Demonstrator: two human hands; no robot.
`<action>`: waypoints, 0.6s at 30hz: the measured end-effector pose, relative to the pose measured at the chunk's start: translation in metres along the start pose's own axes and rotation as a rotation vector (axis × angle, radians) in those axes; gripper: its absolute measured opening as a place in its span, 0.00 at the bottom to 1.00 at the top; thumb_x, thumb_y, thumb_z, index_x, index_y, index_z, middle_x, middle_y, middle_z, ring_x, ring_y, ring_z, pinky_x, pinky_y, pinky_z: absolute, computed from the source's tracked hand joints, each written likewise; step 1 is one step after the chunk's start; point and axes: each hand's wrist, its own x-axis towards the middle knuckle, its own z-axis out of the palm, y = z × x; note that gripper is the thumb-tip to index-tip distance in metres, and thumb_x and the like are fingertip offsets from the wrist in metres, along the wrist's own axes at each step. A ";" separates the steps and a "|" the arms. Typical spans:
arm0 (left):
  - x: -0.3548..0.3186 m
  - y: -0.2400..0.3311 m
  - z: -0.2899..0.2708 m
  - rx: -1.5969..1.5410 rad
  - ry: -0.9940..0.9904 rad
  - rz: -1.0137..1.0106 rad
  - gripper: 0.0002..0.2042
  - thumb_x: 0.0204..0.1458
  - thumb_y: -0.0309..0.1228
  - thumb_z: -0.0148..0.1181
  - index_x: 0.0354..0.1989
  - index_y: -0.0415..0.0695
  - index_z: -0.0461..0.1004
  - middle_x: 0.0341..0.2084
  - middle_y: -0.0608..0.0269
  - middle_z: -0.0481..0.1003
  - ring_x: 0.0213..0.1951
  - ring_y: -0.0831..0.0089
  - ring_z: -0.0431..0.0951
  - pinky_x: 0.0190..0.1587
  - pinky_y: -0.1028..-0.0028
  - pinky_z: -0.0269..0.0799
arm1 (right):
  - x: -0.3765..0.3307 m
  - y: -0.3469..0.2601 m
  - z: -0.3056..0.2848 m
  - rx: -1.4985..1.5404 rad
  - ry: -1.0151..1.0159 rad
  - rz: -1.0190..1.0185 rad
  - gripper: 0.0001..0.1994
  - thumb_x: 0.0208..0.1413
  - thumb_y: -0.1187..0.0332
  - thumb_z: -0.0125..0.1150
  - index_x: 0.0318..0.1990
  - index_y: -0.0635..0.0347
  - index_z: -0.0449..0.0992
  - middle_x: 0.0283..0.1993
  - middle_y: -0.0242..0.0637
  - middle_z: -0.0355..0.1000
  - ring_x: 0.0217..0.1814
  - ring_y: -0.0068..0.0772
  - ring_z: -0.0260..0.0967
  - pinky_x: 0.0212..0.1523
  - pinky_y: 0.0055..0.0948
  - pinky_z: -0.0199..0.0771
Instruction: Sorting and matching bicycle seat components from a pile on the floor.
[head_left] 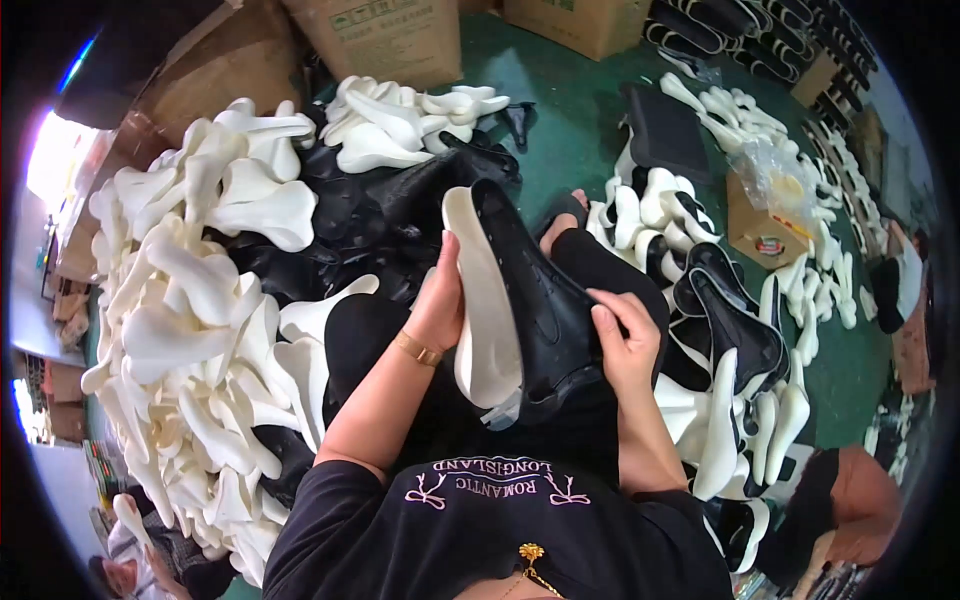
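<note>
Above my lap I hold a white foam bicycle saddle pad (487,330) and a black plastic saddle base (550,315), side by side and touching, their narrow noses pointing away from me. My left hand (440,305) grips the pad's outer left side, thumb up along its edge. On the other side, my right hand (628,342) pinches the right edge of the base between bent fingers and thumb. A small clear piece (505,412) shows at the near end, between pad and base; its kind is unclear.
A big heap of white foam pads (190,290) lies to my left, with black bases (345,215) beside it. Padded saddles (735,320) are piled at my right. Cardboard boxes (385,40) stand ahead on the green floor (560,110). Other people (860,510) sit at the edges.
</note>
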 end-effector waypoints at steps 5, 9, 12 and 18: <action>-0.009 -0.006 -0.007 -0.011 -0.005 0.033 0.32 0.57 0.61 0.41 0.55 0.44 0.67 0.45 0.59 0.75 0.45 0.68 0.76 0.50 0.68 0.72 | -0.009 0.004 0.019 0.037 -0.051 0.019 0.08 0.55 0.73 0.60 0.41 0.66 0.78 0.27 0.32 0.67 0.28 0.22 0.62 0.32 0.19 0.62; -0.014 -0.010 0.001 -0.002 -0.005 0.094 0.33 0.58 0.60 0.38 0.57 0.41 0.64 0.47 0.55 0.74 0.46 0.67 0.75 0.51 0.68 0.72 | -0.009 0.006 0.023 0.032 -0.056 -0.002 0.08 0.55 0.73 0.61 0.41 0.65 0.78 0.26 0.33 0.67 0.28 0.23 0.63 0.31 0.20 0.62; -0.013 -0.012 -0.001 0.014 -0.036 0.130 0.33 0.59 0.60 0.38 0.57 0.41 0.65 0.47 0.55 0.74 0.47 0.67 0.76 0.51 0.68 0.72 | -0.009 0.009 0.027 0.036 -0.018 -0.036 0.07 0.53 0.74 0.62 0.40 0.63 0.79 0.25 0.35 0.66 0.25 0.27 0.63 0.26 0.23 0.62; -0.013 -0.015 0.002 -0.024 -0.046 0.114 0.34 0.59 0.60 0.38 0.58 0.40 0.65 0.48 0.56 0.74 0.47 0.67 0.75 0.52 0.69 0.71 | -0.008 0.010 0.029 0.031 -0.019 -0.041 0.07 0.53 0.74 0.63 0.40 0.62 0.79 0.26 0.35 0.66 0.26 0.28 0.63 0.27 0.23 0.63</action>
